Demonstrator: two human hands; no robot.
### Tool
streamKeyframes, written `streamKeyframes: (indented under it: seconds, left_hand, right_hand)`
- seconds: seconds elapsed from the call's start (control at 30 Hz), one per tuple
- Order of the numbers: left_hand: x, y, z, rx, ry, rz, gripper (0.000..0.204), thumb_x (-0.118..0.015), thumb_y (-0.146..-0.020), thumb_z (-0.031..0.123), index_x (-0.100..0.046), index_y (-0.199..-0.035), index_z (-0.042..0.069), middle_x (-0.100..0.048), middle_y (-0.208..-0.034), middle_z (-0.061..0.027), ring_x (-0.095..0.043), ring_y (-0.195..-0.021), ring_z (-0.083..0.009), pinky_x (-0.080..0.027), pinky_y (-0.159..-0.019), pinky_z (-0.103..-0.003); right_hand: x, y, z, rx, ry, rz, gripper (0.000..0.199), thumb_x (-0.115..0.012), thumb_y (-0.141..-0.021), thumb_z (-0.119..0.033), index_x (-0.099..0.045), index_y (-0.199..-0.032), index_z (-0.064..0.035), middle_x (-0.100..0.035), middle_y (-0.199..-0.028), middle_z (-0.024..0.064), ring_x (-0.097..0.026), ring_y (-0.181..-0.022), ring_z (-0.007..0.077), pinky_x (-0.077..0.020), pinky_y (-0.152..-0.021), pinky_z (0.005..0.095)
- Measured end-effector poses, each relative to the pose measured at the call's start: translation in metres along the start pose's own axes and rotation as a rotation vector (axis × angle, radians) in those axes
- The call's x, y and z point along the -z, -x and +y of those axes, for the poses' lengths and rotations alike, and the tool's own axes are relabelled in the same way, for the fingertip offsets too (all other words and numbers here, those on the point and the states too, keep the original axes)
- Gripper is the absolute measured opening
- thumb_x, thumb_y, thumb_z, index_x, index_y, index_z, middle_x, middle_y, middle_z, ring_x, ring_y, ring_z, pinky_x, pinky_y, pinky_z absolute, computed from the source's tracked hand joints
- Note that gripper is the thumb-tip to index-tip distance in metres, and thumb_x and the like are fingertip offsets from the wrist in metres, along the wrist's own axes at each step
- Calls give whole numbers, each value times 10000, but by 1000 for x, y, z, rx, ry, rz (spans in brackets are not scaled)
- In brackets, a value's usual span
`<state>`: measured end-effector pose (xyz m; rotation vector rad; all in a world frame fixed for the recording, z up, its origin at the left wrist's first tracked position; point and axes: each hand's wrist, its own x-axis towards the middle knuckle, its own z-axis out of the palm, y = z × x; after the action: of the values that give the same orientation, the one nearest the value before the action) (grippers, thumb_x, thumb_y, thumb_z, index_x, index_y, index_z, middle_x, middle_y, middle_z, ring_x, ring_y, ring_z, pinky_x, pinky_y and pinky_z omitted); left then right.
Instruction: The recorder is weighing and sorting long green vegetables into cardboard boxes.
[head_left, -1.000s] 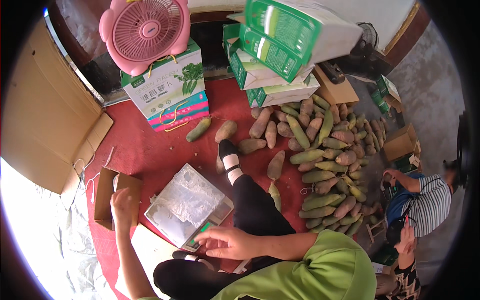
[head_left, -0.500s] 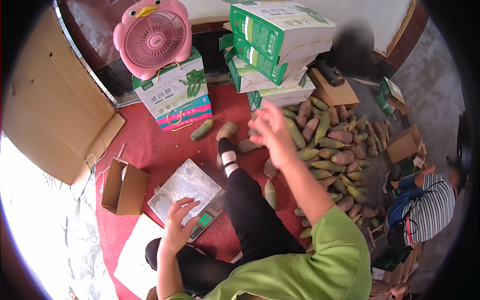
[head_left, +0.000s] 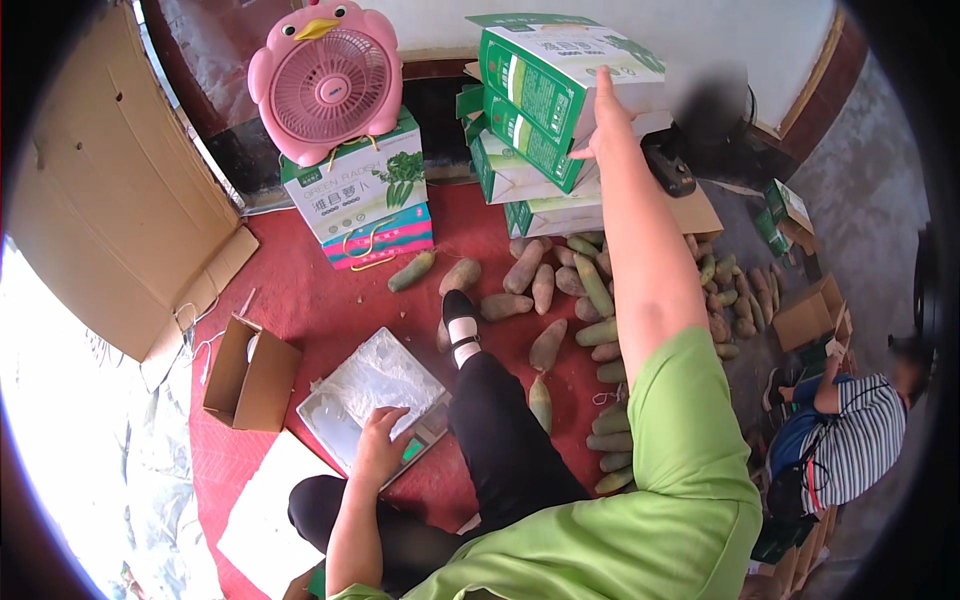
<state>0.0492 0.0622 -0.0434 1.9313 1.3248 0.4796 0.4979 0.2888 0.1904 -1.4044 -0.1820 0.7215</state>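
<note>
My right arm stretches forward, and my right hand (head_left: 606,122) is at the near side of the upper green-and-white carton (head_left: 570,60) in a stack. Its thumb and fingers are spread; whether they touch the carton I cannot tell. My left hand (head_left: 378,446) hovers at the near edge of a flat weighing scale (head_left: 330,412), fingers slightly bent and apart, holding nothing. A crumpled clear plastic sheet (head_left: 378,372) covers the scale's plate. A green display shows beside the hand. Many green radishes (head_left: 595,290) lie right of my leg, partly hidden behind my right arm.
A pink fan (head_left: 330,90) stands on a carton (head_left: 350,190) at the back. A small open brown box (head_left: 250,375) sits left of the scale. Loose radishes (head_left: 548,345) lie on the red carpet near my foot. Another person (head_left: 850,430) sits at the right.
My right hand has moved forward from above the radishes to the carton stack. My left hand has shifted slightly right and down by the scale. The view has shifted a little.
</note>
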Motion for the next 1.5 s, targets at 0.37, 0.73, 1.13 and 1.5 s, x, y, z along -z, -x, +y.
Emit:
streamKeyframes:
  seconds: [0.37, 0.73, 1.13, 1.5]
  left_hand:
    - [4, -9, 6, 15, 35, -60, 392, -701, -819, 131, -627, -1199, 77, -573, -1203, -172, -570, -1114, -354, -462, -941, -395]
    - [4, -7, 7, 8, 52, -83, 388, -680, -815, 125, -622, -1195, 76, -565, -1215, -186, -566, -1096, -388, -469, -932, -423]
    - [11, 4, 1, 12, 78, 44, 385, -696, -800, 101, -630, -1178, 66, -578, -1185, -189, -575, -1084, -383, -474, -925, -404]
    - [63, 11, -17, -28, 253, 444, 591, -679, -773, -46, -536, -1319, 133, -563, -1198, -76, -575, -1094, -205, -513, -801, -319]
  right_hand:
    - [-5, -17, 14, -157, -16, -290, 1282, -692, -625, -768, -4, -1529, -173, 1, -1568, 197, -156, -1398, 484, -248, -983, 762]
    - [-9, -25, 26, -152, -179, -44, 826, -793, -615, -603, -475, -1259, -194, -399, -1327, 111, -428, -1126, 297, -430, -773, 489]
    - [85, 25, 71, 40, -473, -417, 566, -720, -754, -481, -506, -1216, -235, -425, -1243, 32, -458, -1002, 233, -408, -632, 349]
    - [175, 110, 145, -135, -517, -1196, 692, -624, -816, -570, -473, -1355, -163, -515, -1308, 72, -472, -1042, 265, -409, -700, 352]
